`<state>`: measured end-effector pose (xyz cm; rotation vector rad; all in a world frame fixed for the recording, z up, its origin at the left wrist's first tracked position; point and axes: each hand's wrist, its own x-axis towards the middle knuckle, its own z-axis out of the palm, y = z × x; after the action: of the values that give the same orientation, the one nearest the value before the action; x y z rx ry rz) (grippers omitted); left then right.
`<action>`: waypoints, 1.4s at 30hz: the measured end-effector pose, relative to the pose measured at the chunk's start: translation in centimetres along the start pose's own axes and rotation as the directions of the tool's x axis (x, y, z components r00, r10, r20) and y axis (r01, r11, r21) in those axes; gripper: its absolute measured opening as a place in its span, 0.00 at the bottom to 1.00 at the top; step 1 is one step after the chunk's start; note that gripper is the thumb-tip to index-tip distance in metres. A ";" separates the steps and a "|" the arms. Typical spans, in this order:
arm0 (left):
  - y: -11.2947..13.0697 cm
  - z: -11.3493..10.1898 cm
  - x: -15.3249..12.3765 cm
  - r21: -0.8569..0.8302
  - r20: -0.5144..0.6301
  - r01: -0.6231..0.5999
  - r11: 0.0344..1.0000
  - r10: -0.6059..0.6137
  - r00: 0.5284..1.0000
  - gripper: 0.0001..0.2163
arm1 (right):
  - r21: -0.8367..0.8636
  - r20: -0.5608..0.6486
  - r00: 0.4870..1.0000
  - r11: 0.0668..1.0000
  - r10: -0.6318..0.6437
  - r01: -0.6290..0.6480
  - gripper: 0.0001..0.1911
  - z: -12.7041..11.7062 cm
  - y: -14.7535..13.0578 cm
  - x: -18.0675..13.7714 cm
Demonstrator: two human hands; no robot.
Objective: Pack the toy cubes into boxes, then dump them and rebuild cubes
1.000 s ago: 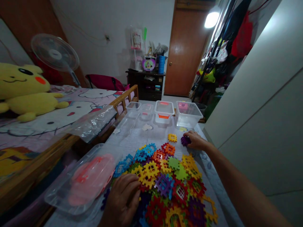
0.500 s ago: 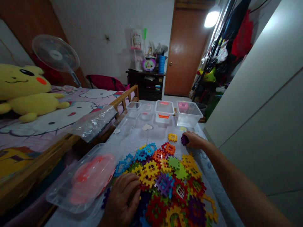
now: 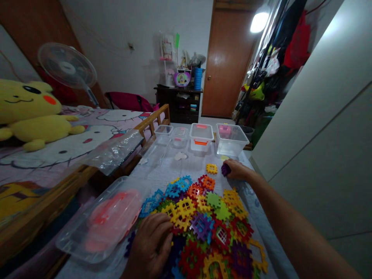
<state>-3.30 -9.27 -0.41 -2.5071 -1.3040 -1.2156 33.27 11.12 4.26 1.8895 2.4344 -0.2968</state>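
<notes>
At the far right of the cloth-covered table, my right hand (image 3: 236,169) pinches a purple toothed building block (image 3: 225,169). Just left of it a yellow window block (image 3: 212,168) lies by itself. A heap of interlocking plastic blocks (image 3: 201,226) in several colours spreads over the near part of the table. My left hand (image 3: 152,240) rests on the left edge of this heap, its fingers loosely bent and slightly apart, with nothing seen in them. Yellow blocks (image 3: 185,208) are closest to its fingertips.
Clear plastic boxes (image 3: 231,146) stand in a row at the table's far end, one with an orange latch (image 3: 200,143). A clear lid (image 3: 72,248) with pink pieces under or on it lies at left. The bed's wooden rail (image 3: 154,118) borders the left side, a white cabinet (image 3: 319,155) the right.
My right hand has shifted very slightly away from me with the purple block still in its fingers. My left hand stays where it was on the heap.
</notes>
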 end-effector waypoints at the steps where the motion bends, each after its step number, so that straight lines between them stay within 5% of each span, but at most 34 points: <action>1: 0.0 0.0 0.0 -0.001 -0.001 -0.001 1.000 0.001 1.000 0.09 | -0.003 0.005 1.000 1.000 0.003 -0.003 0.25 0.0 -0.1 0.0; 11: 0.1 -0.1 0.1 -0.017 -0.003 0.003 1.000 -0.003 1.000 0.09 | -0.027 0.017 0.999 0.999 0.027 -0.027 0.41 -1.4 -0.5 0.0; 25: 0.2 -0.2 0.1 0.000 -0.009 -0.003 1.000 0.003 1.000 0.10 | -0.098 0.037 0.997 0.993 -0.063 0.066 0.26 0.6 -5.5 2.7; 35: 0.3 -0.2 0.3 -0.007 -0.023 0.017 1.000 -0.017 1.000 0.09 | -0.066 0.025 0.998 0.996 -0.061 0.063 0.25 1.0 -5.0 2.8; 42: 0.5 -0.4 0.6 -0.014 -0.018 0.018 1.000 -0.018 1.000 0.09 | 0.052 -0.138 0.989 0.997 -0.054 0.062 0.34 -1.3 -5.0 0.1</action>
<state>-3.00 -9.35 0.38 -2.4928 -1.3210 -1.2519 28.50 10.27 6.18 1.9247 2.5990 -0.2491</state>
